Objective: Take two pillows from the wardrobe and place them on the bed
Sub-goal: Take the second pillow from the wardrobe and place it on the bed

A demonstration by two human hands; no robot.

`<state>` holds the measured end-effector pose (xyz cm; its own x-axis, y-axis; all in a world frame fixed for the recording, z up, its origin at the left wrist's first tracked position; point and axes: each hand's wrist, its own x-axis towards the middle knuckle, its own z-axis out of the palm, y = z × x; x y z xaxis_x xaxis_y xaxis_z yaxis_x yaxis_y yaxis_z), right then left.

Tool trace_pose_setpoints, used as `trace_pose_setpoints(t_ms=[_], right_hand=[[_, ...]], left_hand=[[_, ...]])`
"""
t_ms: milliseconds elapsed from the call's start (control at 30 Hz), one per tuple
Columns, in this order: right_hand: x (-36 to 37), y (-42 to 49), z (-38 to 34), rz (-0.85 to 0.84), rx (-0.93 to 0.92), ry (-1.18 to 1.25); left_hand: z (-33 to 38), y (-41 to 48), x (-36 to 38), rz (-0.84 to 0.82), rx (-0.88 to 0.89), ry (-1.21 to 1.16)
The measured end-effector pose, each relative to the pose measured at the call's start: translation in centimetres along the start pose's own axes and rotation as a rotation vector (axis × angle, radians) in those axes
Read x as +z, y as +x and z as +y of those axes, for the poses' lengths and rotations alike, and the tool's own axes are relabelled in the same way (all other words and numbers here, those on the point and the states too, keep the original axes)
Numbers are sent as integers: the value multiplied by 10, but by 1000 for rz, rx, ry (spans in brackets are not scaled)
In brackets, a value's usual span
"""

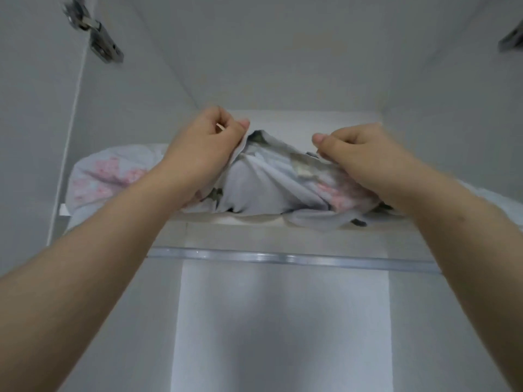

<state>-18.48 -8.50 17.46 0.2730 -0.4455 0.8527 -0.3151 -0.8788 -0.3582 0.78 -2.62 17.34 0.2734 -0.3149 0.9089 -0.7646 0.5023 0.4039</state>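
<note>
A pale blue pillow [263, 182] with pink flowers and grey-green leaves lies on a shelf inside the white wardrobe [297, 66]. Its cover is bunched up in the middle. My left hand [203, 148] pinches the fabric at the pillow's upper left. My right hand [365, 157] grips the fabric at its upper right. The pillow's left end [104, 176] shows beyond my left forearm. Whether a second pillow lies beneath or beside it I cannot tell.
The shelf's front edge [198, 232] runs under the pillow, with a shiny rail [283, 257] just below it. Metal door hinges sit at the upper left [99, 38] and upper right [512, 38]. White wardrobe walls close in on both sides.
</note>
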Motion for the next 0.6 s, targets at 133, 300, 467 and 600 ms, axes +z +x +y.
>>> trace_pose_setpoints(t_ms=[133, 300, 467, 600], right_hand=[[0, 16, -5, 44, 4, -9], [26, 34, 16, -124, 117, -498], [47, 35, 44, -105, 107, -668], [57, 24, 49, 84, -15, -639]], left_hand=[[9, 16, 0, -83, 141, 234], [1, 26, 17, -499, -62, 452], [-22, 25, 25, -572, -169, 550], [-34, 4, 38, -170, 119, 779]])
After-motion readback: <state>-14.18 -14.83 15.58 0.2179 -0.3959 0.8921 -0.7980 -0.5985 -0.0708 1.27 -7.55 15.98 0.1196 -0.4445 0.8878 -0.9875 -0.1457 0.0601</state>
